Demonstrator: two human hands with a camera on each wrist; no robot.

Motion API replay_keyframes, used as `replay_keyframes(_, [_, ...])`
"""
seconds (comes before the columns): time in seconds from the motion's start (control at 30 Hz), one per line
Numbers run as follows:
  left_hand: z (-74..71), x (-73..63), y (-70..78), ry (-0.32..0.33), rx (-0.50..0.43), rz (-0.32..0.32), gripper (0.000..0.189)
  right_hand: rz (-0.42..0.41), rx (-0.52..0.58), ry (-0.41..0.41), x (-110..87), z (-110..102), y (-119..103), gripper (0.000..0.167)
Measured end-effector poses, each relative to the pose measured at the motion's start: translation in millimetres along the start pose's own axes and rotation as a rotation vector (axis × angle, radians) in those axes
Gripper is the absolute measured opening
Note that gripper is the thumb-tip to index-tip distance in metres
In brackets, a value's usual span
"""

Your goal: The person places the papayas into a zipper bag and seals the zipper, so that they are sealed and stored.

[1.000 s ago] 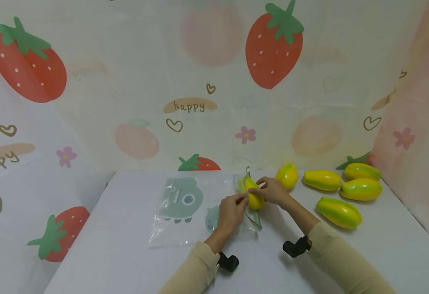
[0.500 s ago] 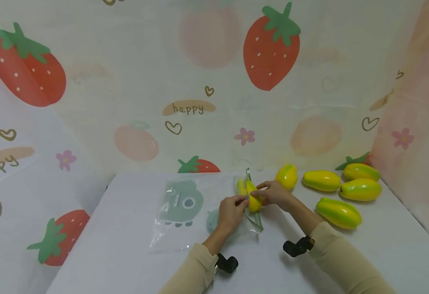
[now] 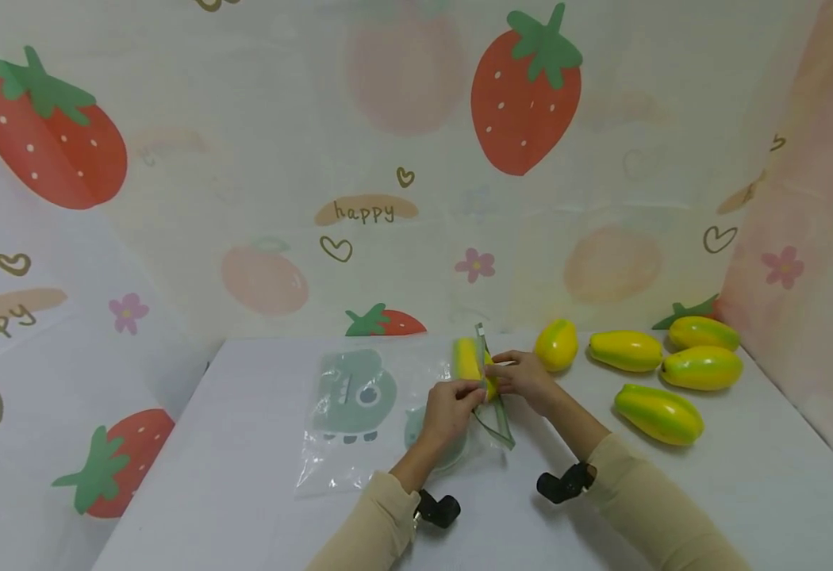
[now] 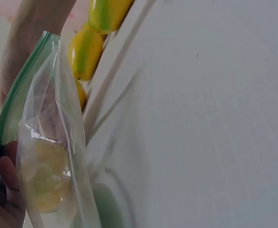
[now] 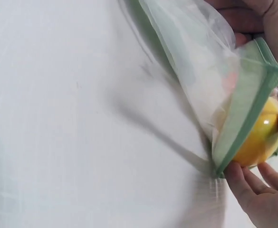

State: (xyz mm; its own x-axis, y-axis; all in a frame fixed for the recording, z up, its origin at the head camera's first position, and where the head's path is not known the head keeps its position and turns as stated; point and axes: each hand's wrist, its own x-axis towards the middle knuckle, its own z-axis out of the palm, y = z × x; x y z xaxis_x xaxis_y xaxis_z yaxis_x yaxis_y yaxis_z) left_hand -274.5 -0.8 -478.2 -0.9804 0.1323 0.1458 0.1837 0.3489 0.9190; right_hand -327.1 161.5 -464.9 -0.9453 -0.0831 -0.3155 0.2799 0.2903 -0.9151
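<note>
A clear zip bag (image 3: 334,468) with a green dinosaur print and a green zip edge lies on the table, its mouth to the right. My left hand (image 3: 452,411) pinches the bag at its mouth. A yellow-green papaya (image 5: 262,137) is partly inside the mouth; its left part shows through the plastic in the head view. My right hand (image 3: 528,382) holds the papaya's outer end, fingertips around it beside the green edge in the right wrist view. Through the plastic in the left wrist view, the papaya (image 4: 47,180) looks blurred.
Right of the hands, one papaya (image 3: 556,346) stands near the back edge. Several more lie further right, the nearest papaya (image 3: 659,414) in front of the others. A printed strawberry cloth (image 3: 402,262) hangs behind the white table (image 3: 231,476).
The papaya has moved left into the bag's mouth, so more of it shows behind the plastic. My right hand has followed it left; my left hand stays at the bag's edge.
</note>
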Motion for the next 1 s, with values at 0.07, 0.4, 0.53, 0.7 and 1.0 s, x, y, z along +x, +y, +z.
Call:
replay_keyframes(0.07, [0.3,0.0,-0.9,0.012,0.008,0.013,0.020,-0.001,0.030,0.017,0.3,2.3,0.7,0.049])
replay_keyframes(0.4, [4.2,-7.5,-3.7,0.141,0.280,0.045,0.016,-0.053,0.078,0.052,-0.2,10.9,4.5,0.058])
replay_keyframes(0.53, [4.1,-9.2,-4.1,0.128,0.271,0.060,0.015,-0.041,0.081,0.009,1.2,8.5,5.5,0.057])
replay_keyframes(0.7, [2.3,-8.9,-3.9,0.102,0.226,0.063,0.015,-0.045,0.089,-0.010,1.9,8.8,4.9,0.056])
replay_keyframes(1.0, [1.5,-8.4,-1.6,0.062,0.119,0.012,0.015,-0.076,0.114,0.093,3.5,17.5,6.3,0.050])
